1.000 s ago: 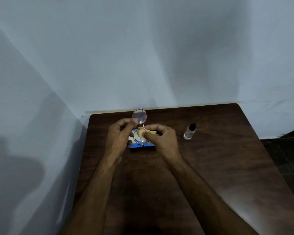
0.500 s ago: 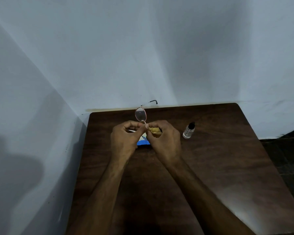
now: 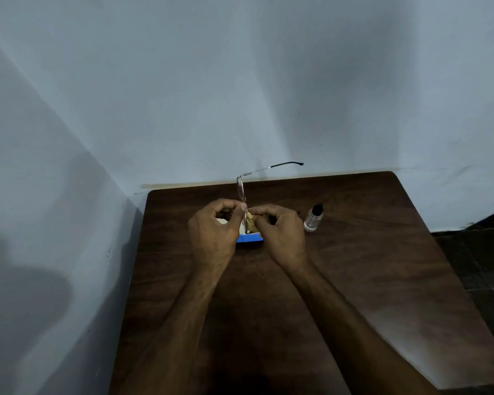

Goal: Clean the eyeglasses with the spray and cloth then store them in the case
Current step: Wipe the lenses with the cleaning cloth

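Thin metal eyeglasses [image 3: 241, 187] are held upright and edge-on above the table, one temple arm sticking out to the right. My left hand [image 3: 214, 235] pinches the frame at the lower lens. My right hand [image 3: 283, 232] pinches a small yellow cloth [image 3: 250, 222] against that lower lens. Under my hands lies the blue case [image 3: 250, 238], mostly hidden. A small clear spray bottle [image 3: 313, 218] with a black cap stands to the right of my right hand.
The dark brown wooden table [image 3: 354, 280] stands in a corner, with pale walls close behind and to the left. Dark floor shows past the table's right edge.
The glasses have turned from lens-facing to edge-on, and the temple arm now points right. My hands have drawn closer together around the lower lens.
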The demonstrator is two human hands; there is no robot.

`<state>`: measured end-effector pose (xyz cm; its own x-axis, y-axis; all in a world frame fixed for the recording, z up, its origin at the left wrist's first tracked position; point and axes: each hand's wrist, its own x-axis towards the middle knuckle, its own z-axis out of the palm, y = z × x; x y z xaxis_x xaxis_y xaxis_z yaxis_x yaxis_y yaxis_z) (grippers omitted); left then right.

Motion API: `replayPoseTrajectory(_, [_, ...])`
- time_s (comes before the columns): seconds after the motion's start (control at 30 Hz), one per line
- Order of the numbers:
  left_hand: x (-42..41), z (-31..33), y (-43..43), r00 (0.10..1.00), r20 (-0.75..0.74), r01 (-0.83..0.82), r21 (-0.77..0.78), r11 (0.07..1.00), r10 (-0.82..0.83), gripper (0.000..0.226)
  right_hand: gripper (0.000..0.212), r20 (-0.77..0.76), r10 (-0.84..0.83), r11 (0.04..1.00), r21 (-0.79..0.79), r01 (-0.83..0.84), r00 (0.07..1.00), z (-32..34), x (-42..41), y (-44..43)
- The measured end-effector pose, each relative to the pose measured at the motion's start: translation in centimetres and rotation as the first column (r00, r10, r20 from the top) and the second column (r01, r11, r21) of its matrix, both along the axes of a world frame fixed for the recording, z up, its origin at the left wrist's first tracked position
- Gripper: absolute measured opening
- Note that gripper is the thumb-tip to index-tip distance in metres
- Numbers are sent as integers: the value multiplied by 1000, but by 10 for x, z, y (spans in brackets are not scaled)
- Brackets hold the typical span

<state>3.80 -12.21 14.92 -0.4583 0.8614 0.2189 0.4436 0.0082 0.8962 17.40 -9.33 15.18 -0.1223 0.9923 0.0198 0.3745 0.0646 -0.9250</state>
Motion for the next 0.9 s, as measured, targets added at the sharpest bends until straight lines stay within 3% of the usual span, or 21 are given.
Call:
replayPoseTrajectory(0.23, [-1, -2, -1, 999, -13, -51, 4, 999, 51, 8, 14, 24, 41, 999, 17, -41, 999, 1, 4, -5])
replayPoseTrajectory(0.4, [3, -9, -2, 998, 59, -27, -3, 1000, 27, 10, 10, 260, -19, 989, 145, -19, 965, 0, 0, 3])
replayPoseTrajectory(0.63, [4, -3, -1, 994, 82, -80, 33, 996, 78, 9, 11, 196, 41, 977, 200, -80, 980, 3, -1, -3])
replayPoseTrajectory(0.8, [6, -7, 0, 991, 130, -39, 1, 999, 38, 12, 11, 357, -33, 966, 251, -62, 934, 9, -2, 3])
replayPoseTrajectory(0.9, [11, -7, 1, 996, 73, -49, 14, 999, 48, 11, 9, 325, -36, 966, 254, -50, 945, 18, -6, 5])
